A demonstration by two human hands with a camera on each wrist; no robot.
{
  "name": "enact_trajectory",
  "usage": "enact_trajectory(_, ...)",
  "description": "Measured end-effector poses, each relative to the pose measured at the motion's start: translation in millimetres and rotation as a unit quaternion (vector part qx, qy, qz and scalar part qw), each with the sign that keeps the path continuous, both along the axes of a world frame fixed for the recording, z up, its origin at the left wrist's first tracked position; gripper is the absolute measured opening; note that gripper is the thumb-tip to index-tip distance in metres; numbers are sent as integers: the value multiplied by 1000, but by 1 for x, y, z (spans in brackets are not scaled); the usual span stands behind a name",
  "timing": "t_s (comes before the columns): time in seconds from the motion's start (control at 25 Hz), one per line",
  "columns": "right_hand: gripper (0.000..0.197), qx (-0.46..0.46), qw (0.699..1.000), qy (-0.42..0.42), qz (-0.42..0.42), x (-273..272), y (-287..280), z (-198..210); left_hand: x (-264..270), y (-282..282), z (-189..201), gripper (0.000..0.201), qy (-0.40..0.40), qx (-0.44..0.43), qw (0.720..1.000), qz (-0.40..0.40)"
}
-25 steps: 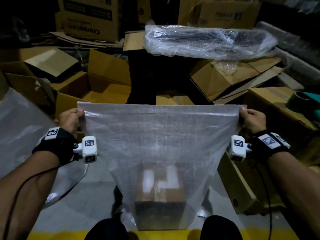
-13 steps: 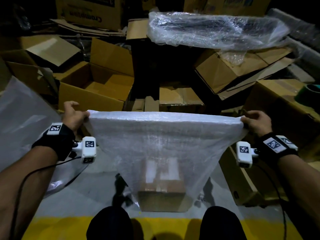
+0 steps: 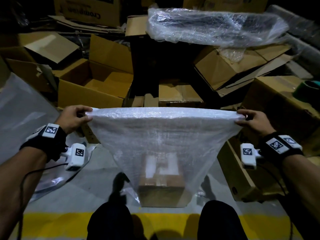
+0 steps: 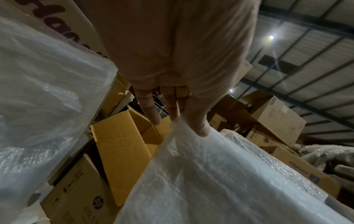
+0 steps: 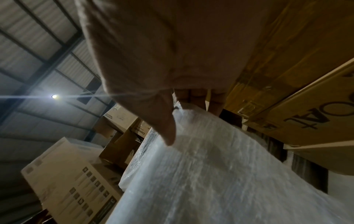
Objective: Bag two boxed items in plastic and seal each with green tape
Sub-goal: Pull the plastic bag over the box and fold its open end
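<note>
A translucent white plastic bag hangs stretched between my two hands in the head view. My left hand pinches its top left corner, my right hand its top right corner. A brown cardboard box with white tape sits inside at the bag's bottom, on the grey floor between my knees. In the left wrist view my fingers pinch the bag. In the right wrist view my thumb lies on the bag. A green tape roll rests on a carton at the far right.
Open and flattened cardboard cartons crowd the floor ahead and on both sides. A long bubble-wrapped item lies on a dark stand behind. A plastic sheet lies at the left. A yellow floor stripe runs by my knees.
Both hands have lowered and tilted the bag's top edge away from me, so the mouth now folds forward. The box stays at the bag's bottom.
</note>
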State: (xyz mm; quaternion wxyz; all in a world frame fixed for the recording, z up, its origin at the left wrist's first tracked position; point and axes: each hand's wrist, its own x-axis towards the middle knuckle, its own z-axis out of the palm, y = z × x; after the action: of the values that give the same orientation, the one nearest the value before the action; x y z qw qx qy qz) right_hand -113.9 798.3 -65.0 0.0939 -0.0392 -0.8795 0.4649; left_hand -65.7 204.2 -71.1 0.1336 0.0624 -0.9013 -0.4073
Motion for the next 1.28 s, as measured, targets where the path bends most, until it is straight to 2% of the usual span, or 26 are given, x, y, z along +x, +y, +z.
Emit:
enact_trajectory(0.08, 46, 43, 999, -16, 2, 2, 0, 1, -1, -5, -1, 25, -6, -29, 999, 11)
enact_trajectory(0.24, 36, 100, 995, -16, -23, 0, 3, -3, -1, -7, -3, 14, 8, -105, 994, 19)
enact_trajectory(0.36, 34, 120, 992, -33, -22, -2, 6, -6, 1, -4, 1, 11, 0, -122, 992, 37)
enact_trajectory(0.56, 28, 151, 987, -41, -23, 1, 5, -3, 6, 4, 8, 18, -15, -170, 984, 48)
enact_trajectory(0.8, 22, 158, 987, -37, 5, 5, 5, 0, 14, 12, 20, 9, -35, -170, 984, 26)
enact_trajectory(0.88, 21, 142, 989, -29, 20, 6, 6, -1, 13, 14, 19, 3, -34, -159, 986, 24)
enact_trajectory(0.96, 20, 100, 994, -28, 29, 8, 7, -3, 8, 7, 9, 11, -3, -128, 992, -1)
enact_trajectory(1.12, 8, -20, 999, -28, 6, 12, 8, -18, 0, -12, -16, 19, 6, 49, 999, 16)
enact_trajectory(1.2, 9, -72, 997, -22, -19, 10, 9, -27, -3, -9, -21, 20, 18, 71, 997, 33)
enact_trajectory(1.28, 12, -103, 994, -19, -42, 7, 10, -32, -4, -4, -19, 21, 23, 47, 998, 44)
